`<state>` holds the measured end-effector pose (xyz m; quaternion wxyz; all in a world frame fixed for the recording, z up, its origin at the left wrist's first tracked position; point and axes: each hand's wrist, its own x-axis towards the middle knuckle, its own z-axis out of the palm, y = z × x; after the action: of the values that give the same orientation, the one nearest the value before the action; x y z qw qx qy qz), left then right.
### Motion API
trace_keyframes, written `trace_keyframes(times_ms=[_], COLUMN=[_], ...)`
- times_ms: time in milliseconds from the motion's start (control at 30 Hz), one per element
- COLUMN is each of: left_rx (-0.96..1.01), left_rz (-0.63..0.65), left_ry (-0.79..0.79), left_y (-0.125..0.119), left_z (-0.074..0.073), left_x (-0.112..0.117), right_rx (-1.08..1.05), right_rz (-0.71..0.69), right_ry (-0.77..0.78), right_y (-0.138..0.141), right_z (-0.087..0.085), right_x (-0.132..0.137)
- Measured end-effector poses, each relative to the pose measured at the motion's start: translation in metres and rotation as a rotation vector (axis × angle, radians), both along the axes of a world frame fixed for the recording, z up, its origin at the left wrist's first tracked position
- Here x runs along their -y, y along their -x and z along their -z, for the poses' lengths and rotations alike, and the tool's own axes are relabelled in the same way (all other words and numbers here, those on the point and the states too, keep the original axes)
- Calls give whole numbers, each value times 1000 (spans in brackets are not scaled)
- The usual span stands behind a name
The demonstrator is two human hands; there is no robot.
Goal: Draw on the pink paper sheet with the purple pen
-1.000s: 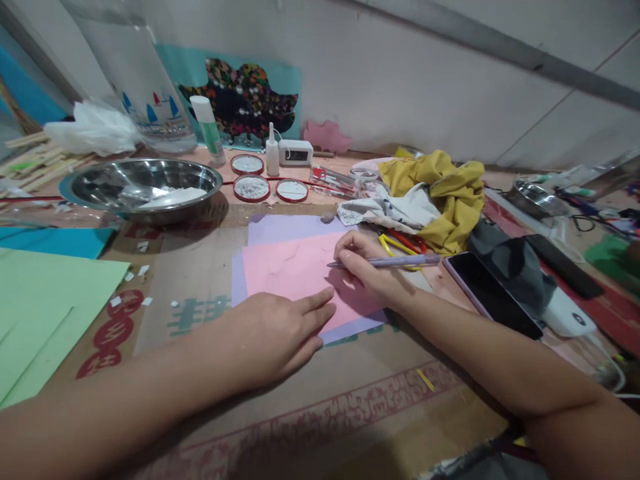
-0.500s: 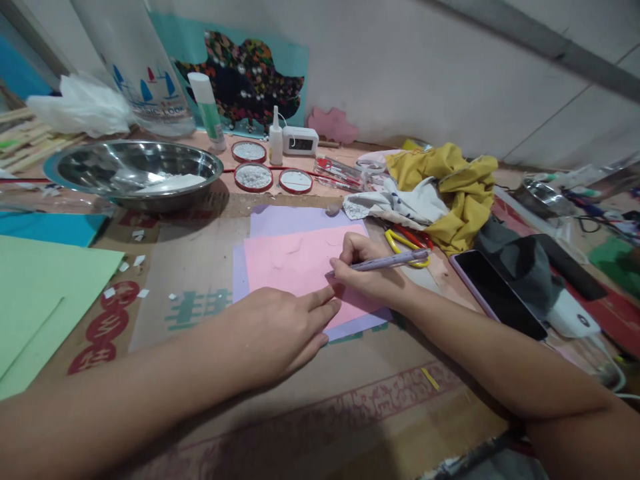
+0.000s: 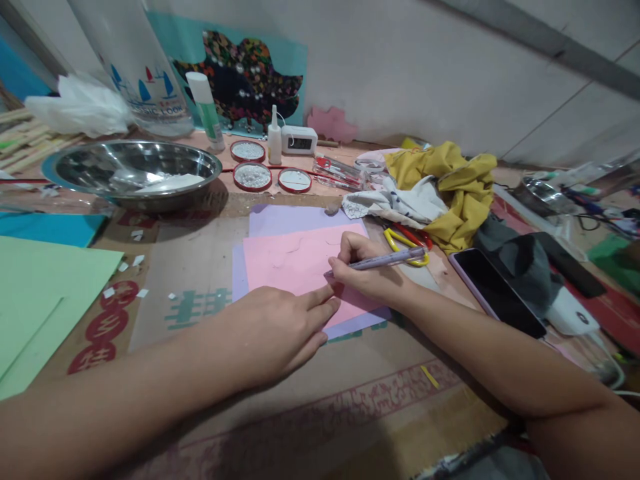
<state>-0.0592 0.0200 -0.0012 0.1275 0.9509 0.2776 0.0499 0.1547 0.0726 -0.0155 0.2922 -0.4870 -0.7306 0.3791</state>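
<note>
A sheet of pink paper (image 3: 280,257) lies on purple paper (image 3: 270,220), with faint curved lines drawn on it. My right hand (image 3: 363,267) grips a purple pen (image 3: 387,259), its tip touching the pink sheet. Flat on the lower edge of the pink paper rests my left hand (image 3: 290,327), fingers stretched out toward the pen tip. Just beyond my right hand lie scissors with yellow handles (image 3: 407,247), partly under a cloth.
Behind the paper stand a steel bowl (image 3: 135,173), a glue stick (image 3: 205,110), red-rimmed dishes of beads (image 3: 253,177) and a small white clock (image 3: 299,141). To the right are a yellow cloth (image 3: 450,193) and a phone (image 3: 497,293). Green paper (image 3: 50,287) lies left.
The back end of the pen has shifted slightly left and its tip has moved a little on the pink paper. My left hand stays in place.
</note>
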Motion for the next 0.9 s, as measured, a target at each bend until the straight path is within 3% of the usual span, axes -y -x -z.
trace_keyframes(times_ms=[900], left_rx=[-60], left_rz=[21], left_ry=[-52], left_y=[-1], left_z=[-2], left_x=[2], right_rx=[-33], right_rz=[13], right_ry=[4], right_y=[1], right_z=[0], right_x=[2])
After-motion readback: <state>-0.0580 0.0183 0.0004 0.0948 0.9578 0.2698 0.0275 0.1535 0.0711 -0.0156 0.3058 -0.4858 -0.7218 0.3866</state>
